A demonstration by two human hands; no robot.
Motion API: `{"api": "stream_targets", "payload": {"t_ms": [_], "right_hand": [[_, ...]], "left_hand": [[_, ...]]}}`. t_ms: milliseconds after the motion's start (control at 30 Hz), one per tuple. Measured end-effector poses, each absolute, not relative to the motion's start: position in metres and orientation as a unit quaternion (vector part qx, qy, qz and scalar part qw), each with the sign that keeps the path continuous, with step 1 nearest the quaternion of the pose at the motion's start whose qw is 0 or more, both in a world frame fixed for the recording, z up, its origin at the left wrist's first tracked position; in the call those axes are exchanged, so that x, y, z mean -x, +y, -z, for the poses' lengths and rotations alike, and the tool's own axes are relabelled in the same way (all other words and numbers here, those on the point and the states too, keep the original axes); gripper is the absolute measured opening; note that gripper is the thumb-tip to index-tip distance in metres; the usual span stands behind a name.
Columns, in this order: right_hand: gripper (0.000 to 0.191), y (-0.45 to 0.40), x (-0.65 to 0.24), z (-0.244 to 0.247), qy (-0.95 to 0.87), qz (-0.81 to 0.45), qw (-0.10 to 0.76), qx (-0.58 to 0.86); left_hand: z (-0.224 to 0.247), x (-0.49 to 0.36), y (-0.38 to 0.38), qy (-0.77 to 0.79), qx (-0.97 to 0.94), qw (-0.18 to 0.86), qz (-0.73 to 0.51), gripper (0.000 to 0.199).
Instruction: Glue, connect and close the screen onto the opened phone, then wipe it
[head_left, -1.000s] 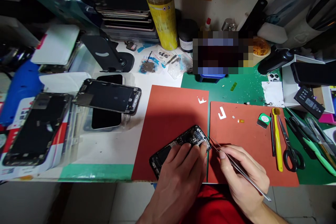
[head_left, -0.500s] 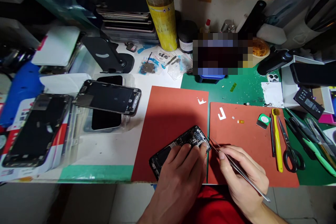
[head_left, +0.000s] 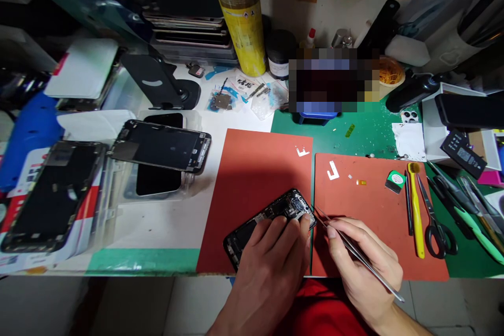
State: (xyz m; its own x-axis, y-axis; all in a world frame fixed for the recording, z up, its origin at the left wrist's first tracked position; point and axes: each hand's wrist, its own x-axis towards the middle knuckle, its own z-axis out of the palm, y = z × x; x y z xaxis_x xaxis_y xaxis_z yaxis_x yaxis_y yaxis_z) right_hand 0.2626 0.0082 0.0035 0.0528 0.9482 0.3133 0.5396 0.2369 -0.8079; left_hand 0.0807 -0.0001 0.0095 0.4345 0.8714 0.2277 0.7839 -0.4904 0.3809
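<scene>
An opened phone (head_left: 289,205) lies tilted on the left red-brown mat (head_left: 252,168), its inner parts showing at the upper right end. My left hand (head_left: 271,262) covers its lower side, fingers curled over the edge and fingertips on the inner parts. Metal tweezers (head_left: 368,262) are pinched in my right hand (head_left: 364,260), just right of the phone. Their tips lie close to the phone's right corner; whether they touch it I cannot tell. White L-shaped pieces (head_left: 333,170) and a small orange piece (head_left: 361,182) lie above my right hand.
Scissors (head_left: 435,231), a yellow brush (head_left: 416,215) and a green-white disc (head_left: 395,181) lie at right. Phone screens (head_left: 165,147) and a black stand (head_left: 151,81) are at left. A yellow can (head_left: 246,37) stands behind, beside a black jar (head_left: 281,52).
</scene>
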Motion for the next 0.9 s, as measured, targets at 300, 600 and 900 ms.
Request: {"api": "stream_targets", "payload": {"t_ms": [300, 600, 900], "right_hand": [[0.016, 0.008, -0.263, -0.002, -0.645, -0.238, 0.445, 0.573], [0.015, 0.004, -0.266, 0.000, -0.632, -0.234, 0.450, 0.586], [0.010, -0.007, -0.292, -0.004, -0.566, -0.156, 0.472, 0.658]], "left_hand": [[-0.008, -0.080, -0.001, 0.494, -0.838, 0.112, -0.202, 0.038], [-0.014, -0.081, 0.003, 0.494, -0.837, 0.100, -0.212, 0.028], [-0.011, -0.081, 0.001, 0.497, -0.836, 0.115, -0.203, 0.034]]}}
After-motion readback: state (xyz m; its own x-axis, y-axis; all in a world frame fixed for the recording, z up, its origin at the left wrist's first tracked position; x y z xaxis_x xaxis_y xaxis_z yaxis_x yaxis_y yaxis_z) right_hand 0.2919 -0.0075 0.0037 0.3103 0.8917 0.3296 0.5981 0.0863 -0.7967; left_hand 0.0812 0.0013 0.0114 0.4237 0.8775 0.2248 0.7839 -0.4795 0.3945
